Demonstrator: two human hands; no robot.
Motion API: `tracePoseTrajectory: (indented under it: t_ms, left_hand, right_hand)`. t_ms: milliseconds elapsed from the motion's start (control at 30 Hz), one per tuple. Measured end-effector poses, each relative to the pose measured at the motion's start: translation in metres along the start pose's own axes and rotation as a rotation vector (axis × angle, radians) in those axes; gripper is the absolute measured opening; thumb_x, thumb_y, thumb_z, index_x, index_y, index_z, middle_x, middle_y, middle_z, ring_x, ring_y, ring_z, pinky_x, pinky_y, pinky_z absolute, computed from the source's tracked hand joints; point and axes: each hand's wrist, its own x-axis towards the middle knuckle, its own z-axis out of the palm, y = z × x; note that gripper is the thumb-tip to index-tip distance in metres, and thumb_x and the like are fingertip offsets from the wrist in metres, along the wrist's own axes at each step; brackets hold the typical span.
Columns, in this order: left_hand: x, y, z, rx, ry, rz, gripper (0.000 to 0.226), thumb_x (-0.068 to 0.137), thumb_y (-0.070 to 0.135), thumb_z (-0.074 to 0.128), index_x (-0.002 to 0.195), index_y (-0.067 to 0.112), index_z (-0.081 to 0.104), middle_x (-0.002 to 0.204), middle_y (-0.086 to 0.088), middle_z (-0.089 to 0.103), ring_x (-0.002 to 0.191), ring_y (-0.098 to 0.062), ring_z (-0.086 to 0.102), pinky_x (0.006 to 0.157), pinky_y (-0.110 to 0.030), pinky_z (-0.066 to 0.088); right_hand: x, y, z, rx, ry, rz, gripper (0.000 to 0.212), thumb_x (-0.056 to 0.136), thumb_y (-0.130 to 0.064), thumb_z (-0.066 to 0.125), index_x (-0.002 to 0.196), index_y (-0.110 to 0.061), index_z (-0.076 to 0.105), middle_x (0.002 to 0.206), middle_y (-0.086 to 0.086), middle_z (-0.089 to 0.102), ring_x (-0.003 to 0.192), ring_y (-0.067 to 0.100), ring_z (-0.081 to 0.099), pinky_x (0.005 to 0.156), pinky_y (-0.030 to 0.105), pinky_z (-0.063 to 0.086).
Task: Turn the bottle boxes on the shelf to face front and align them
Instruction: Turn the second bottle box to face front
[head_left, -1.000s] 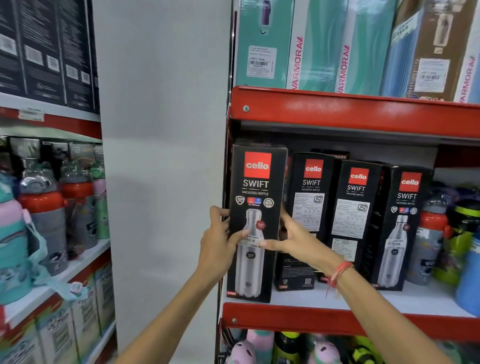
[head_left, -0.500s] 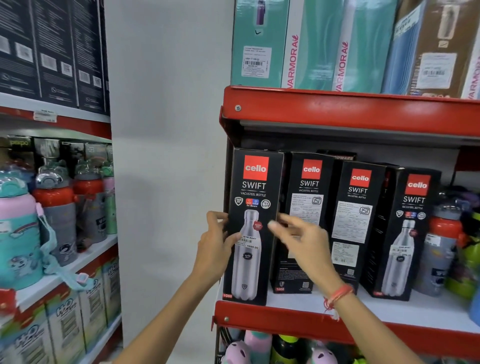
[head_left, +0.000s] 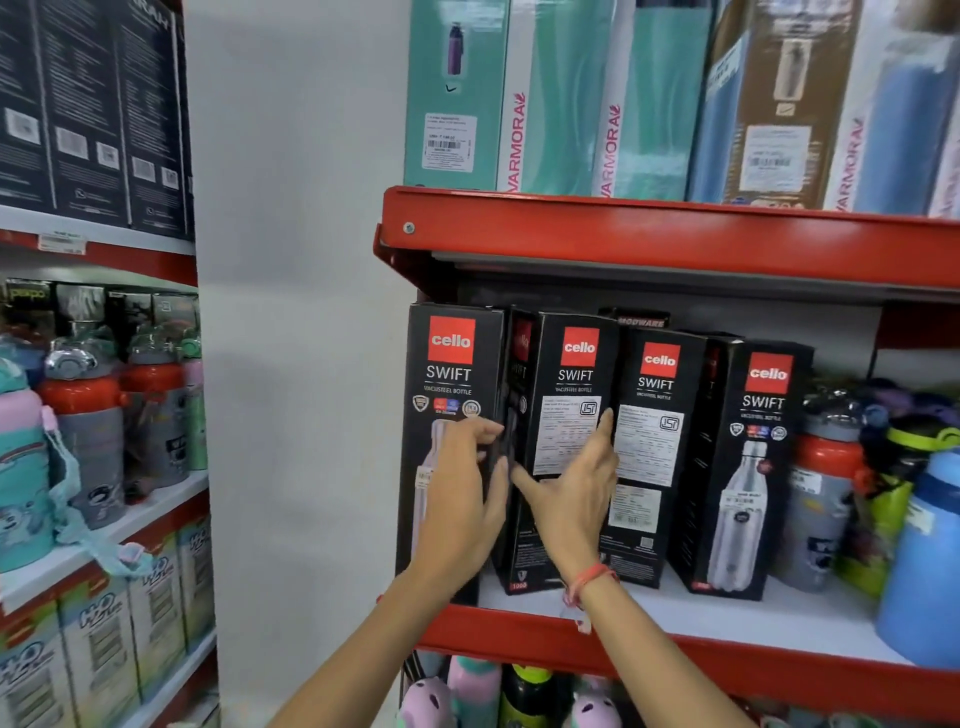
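Four black Cello Swift bottle boxes stand in a row on the white shelf with a red edge. The first box and the fourth box show the bottle picture. The third box shows its printed label side. The second box also shows its label side and is twisted slightly, so its dark left side is visible. My left hand lies across the first box, with its fingertips in the gap against the second box's left side. My right hand spans the second box's face, fingers on its right edge.
Loose bottles, one red and grey and one blue, crowd the shelf right of the boxes. Tall teal boxes fill the shelf above. More bottles sit below. A white wall separates a left rack of children's bottles.
Both hands have left the first box, which now stands at the shelf's left end, and moved right onto the second box. That box has twisted slightly.
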Motion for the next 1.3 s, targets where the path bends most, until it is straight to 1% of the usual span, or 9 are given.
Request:
tracePoseTrajectory:
  t_ms: [200,367,500,600,733,800,967,1167,1300]
  left_hand:
    - [-0.008,0.012,0.024,-0.06,-0.115,-0.055,0.042,0.093,0.012,0.055,0.131,0.021,0.04,0.129,0.008,0.048,0.126,-0.003,0.044,0.107,-0.025,0.037]
    - [-0.007,0.026,0.031,-0.132,-0.16,-0.229,0.067,0.093,0.031,0.058,0.148,0.022,0.021,0.151,0.007,0.034,0.139,-0.002,0.029,0.113,-0.026,0.027]
    - [-0.004,0.027,0.025,-0.244,-0.359,-0.336,0.089,0.09,0.029,0.063,0.152,0.032,-0.001,0.139,0.029,0.036,0.119,0.026,0.035,0.105,-0.016,0.032]
    - [-0.002,0.022,0.022,-0.183,-0.324,-0.35,0.093,0.086,0.016,0.068,0.152,0.029,0.003,0.138,0.02,0.044,0.124,0.006,0.045,0.107,-0.025,0.038]
    - [-0.002,0.02,0.026,-0.063,-0.233,-0.332,0.096,0.085,0.015,0.07,0.152,0.032,0.004,0.118,0.018,0.058,0.078,0.028,0.049,0.074,0.005,0.038]
    - [-0.001,0.018,0.031,0.015,-0.207,-0.334,0.096,0.086,0.014,0.069,0.151,0.034,0.001,0.109,-0.008,0.067,0.065,0.009,0.055,0.068,-0.002,0.045]
    - [0.003,0.015,0.047,0.174,-0.211,-0.396,0.098,0.088,0.013,0.066,0.148,0.039,-0.007,0.1,-0.013,0.071,0.061,-0.013,0.052,0.078,-0.04,0.055]
    - [0.007,0.009,0.056,0.234,-0.175,-0.428,0.097,0.089,0.012,0.064,0.148,0.036,-0.01,0.124,-0.015,0.064,0.096,-0.027,0.065,0.089,-0.042,0.051]
    - [0.007,0.009,0.059,0.27,-0.174,-0.454,0.094,0.091,0.013,0.061,0.15,0.034,-0.009,0.126,-0.016,0.061,0.101,-0.029,0.065,0.084,-0.039,0.049]
  right_hand:
    - [0.003,0.017,-0.058,0.266,-0.177,-0.115,0.127,0.053,-0.058,0.084,0.152,-0.035,0.007,0.15,-0.01,0.028,0.138,0.005,0.024,0.112,0.033,0.026]
    - [0.023,0.025,-0.098,0.346,-0.366,-0.173,0.126,0.052,-0.049,0.089,0.149,-0.046,0.009,0.153,-0.013,0.033,0.139,0.004,0.033,0.115,0.039,0.032]
    - [0.032,0.033,-0.108,0.407,-0.493,-0.208,0.121,0.054,-0.039,0.091,0.148,-0.05,0.014,0.146,-0.02,0.038,0.131,-0.005,0.04,0.107,0.024,0.04]
    - [0.041,0.036,-0.105,0.42,-0.586,-0.212,0.117,0.061,-0.027,0.09,0.148,-0.049,0.015,0.14,-0.028,0.04,0.123,-0.016,0.043,0.095,0.006,0.04]
    - [0.058,0.036,-0.096,0.405,-0.739,-0.193,0.113,0.067,-0.027,0.087,0.147,-0.052,0.011,0.145,-0.033,0.032,0.133,-0.006,0.038,0.108,0.022,0.037]
    - [0.065,0.036,-0.089,0.392,-0.777,-0.206,0.11,0.072,-0.021,0.084,0.148,-0.048,0.009,0.149,-0.033,0.026,0.138,-0.001,0.034,0.112,0.025,0.033]
    - [0.071,0.044,-0.072,0.381,-0.794,-0.193,0.111,0.078,-0.001,0.075,0.153,-0.036,0.002,0.127,-0.052,0.038,0.132,-0.001,0.042,0.103,0.016,0.039]
    - [0.073,0.045,-0.063,0.358,-0.769,-0.214,0.108,0.082,0.001,0.071,0.152,-0.04,0.0,0.116,-0.057,0.04,0.134,0.003,0.041,0.11,0.028,0.036]
    - [0.065,0.038,-0.064,0.329,-0.608,-0.222,0.09,0.084,-0.006,0.07,0.149,-0.042,0.019,0.111,-0.048,0.048,0.114,-0.008,0.055,0.098,0.017,0.044]
